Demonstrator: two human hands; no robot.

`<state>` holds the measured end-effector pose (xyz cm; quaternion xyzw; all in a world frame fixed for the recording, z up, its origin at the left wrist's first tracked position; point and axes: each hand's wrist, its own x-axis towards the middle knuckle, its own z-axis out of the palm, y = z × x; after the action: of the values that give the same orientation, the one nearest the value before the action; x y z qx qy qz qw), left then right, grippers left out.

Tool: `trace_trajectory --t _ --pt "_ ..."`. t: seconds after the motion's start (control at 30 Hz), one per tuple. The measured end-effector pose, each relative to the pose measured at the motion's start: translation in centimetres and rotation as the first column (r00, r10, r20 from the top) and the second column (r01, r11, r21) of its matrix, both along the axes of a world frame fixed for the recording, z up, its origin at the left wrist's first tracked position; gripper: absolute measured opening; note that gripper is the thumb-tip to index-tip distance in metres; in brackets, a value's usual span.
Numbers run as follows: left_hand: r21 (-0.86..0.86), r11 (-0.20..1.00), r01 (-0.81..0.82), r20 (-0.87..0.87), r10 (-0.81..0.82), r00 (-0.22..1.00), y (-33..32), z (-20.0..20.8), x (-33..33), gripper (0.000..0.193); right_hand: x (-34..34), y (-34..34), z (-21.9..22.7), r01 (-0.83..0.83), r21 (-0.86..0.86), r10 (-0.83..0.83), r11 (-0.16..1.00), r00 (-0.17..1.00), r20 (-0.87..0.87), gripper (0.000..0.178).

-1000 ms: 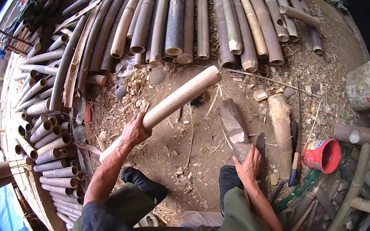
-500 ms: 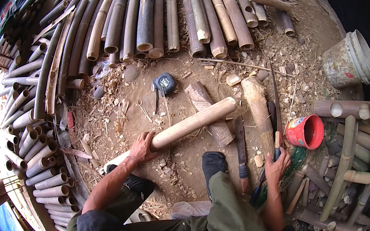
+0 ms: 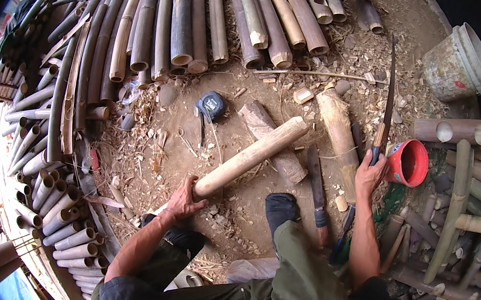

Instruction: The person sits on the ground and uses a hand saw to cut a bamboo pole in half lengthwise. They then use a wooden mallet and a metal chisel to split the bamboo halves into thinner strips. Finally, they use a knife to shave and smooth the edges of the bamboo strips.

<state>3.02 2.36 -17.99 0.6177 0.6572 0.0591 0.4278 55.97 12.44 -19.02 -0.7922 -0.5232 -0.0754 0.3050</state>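
Observation:
A pale peeled pole (image 3: pixel 252 156) lies slantwise across a short rough log (image 3: pixel 264 130) on the ground. My left hand (image 3: pixel 185 198) is closed round the pole's lower part, near my left foot. On the right, my right hand (image 3: pixel 371 172) grips the wooden, dark-ended handle of a long narrow-bladed tool (image 3: pixel 390 91). Its dark blade points away from me; I cannot tell whether it is a saw or a knife. Just right of that hand stands a red tub (image 3: pixel 407 163). A broad-bladed knife (image 3: pixel 316 187) lies between my right foot and right forearm.
Long bamboo poles (image 3: pixel 182 15) lie side by side at the far side. Cut bamboo tubes (image 3: pixel 77 238) are stacked on the left. A blue tape measure (image 3: pixel 212 105), a frayed log (image 3: pixel 337 138), a grey bucket (image 3: pixel 454 69) and a bamboo frame (image 3: pixel 458 206) surround the chip-strewn ground.
My right hand has lifted the long-bladed tool and moved it up and slightly right, its blade now nearly straight ahead. My left hand stays on the pole. The view has shifted slightly.

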Motion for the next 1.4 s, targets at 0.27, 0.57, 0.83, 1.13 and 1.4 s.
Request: trace_trajectory --t 0.27,0.57,0.83,1.13,1.4 --pt "0.149 0.984 0.098 -0.119 -0.08 0.99 1.5 -0.4 1.8 0.063 -0.5 6.1 1.1 -0.039 -0.181 0.074 0.983 0.98 0.187 0.055" --pt "0.428 0.863 0.268 -0.399 -0.086 0.913 -3.8 0.4 3.6 0.078 -11.8 -25.2 -0.5 -0.338 -0.651 0.233 0.68 0.941 -0.245 0.07" --pt "-0.946 0.103 -0.308 0.24 0.86 -0.45 -8.1 0.5 12.9 0.074 -9.9 -30.1 -3.6 -0.293 -0.74 0.161 0.605 0.956 -0.247 0.068" --pt "-0.478 0.138 -0.867 0.732 0.608 -0.307 0.8 4.9 4.9 0.064 -7.8 -29.9 -6.6 -0.323 -0.757 0.124 0.568 0.943 -0.309 0.066" --pt "0.375 0.726 -0.576 0.368 0.454 0.812 8.8 15.4 -0.9 0.065 -10.4 -26.1 -1.8 -0.295 -0.729 0.095 0.617 0.948 -0.304 0.061"
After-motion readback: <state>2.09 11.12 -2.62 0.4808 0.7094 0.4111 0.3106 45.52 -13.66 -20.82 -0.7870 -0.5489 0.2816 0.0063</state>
